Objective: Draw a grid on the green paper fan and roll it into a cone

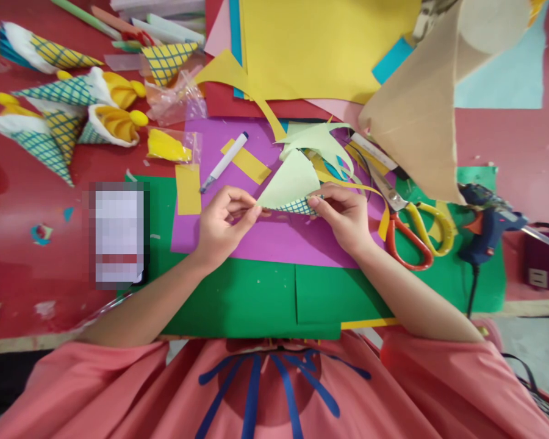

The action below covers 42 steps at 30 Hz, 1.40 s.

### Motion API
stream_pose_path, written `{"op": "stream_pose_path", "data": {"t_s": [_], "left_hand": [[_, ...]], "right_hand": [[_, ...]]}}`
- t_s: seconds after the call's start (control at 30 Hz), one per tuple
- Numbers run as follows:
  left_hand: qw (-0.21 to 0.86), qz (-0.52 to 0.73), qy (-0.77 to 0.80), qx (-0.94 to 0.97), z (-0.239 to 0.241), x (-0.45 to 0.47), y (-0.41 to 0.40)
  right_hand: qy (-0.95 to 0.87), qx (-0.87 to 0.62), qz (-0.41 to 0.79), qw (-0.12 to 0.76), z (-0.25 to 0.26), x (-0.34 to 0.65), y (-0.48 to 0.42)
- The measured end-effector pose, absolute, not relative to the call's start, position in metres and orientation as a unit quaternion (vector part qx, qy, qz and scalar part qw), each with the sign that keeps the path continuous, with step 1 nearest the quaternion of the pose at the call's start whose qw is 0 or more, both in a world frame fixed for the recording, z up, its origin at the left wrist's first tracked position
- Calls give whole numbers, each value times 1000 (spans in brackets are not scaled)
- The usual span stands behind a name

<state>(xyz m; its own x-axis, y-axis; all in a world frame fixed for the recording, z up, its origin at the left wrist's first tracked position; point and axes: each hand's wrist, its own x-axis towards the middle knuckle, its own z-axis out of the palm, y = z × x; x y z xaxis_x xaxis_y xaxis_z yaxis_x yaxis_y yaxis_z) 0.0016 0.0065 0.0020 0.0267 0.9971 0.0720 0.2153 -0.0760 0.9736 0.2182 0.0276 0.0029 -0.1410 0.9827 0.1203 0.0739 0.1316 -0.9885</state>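
- The left hand (229,228) pinches the pointed left end of a pale green piece (295,180) between thumb and fingertips, over the middle of the table.
- The right hand (343,216) grips the same piece at its right end, thumb on the turned-over near edge, where a blue-checked face shows.
- That near edge is curled over while the far part lies spread and plain, so the shaping looks begun but not finished: no closed cone yet, and no filling in it.
- Nearest the body, a green sheet (247,299) covers the table edge; a purple sheet (265,241) lies on it, beneath the hands.
- A blurred phone (119,228) lies left of the hands. Well to the right is a glue gun (487,222); whether it has been used on this piece, I cannot tell.
- Closer on the right, the scissors (396,198) lie with nobody holding them. A pale green offcut (320,143), just beyond the piece, suggests the cutting-out is done.
- A marker (224,161) lies far and left of the piece, with a packet of yellow bits (169,145) farther left.
- At far left, a cluster of checked cones (64,116) with white rims and frilled or yellow contents looks largely complete. Beside them, a yellow checked piece (169,61) shows no filling.
- At far right stands a large brown cone (412,110); left of it, a yellow sheet (329,49) lies flat.
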Motion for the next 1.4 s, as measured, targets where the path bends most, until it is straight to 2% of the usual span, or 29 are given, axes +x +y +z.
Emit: {"op": "stream_pose_path", "data": {"t_s": [0.2, 0.43, 0.9, 1.4], "left_hand": [[490, 431, 518, 553, 6, 1, 11], [459, 439, 537, 555, 2, -1, 12], [530, 421, 490, 550, 0, 0, 8], [459, 419, 518, 588, 4, 2, 7]], "right_hand": [[-592, -463, 457, 475, 3, 218, 28], [-627, -439, 444, 465, 2, 219, 26], [-592, -471, 448, 476, 1, 217, 26], [-567, -488, 460, 478, 0, 216, 25]]}}
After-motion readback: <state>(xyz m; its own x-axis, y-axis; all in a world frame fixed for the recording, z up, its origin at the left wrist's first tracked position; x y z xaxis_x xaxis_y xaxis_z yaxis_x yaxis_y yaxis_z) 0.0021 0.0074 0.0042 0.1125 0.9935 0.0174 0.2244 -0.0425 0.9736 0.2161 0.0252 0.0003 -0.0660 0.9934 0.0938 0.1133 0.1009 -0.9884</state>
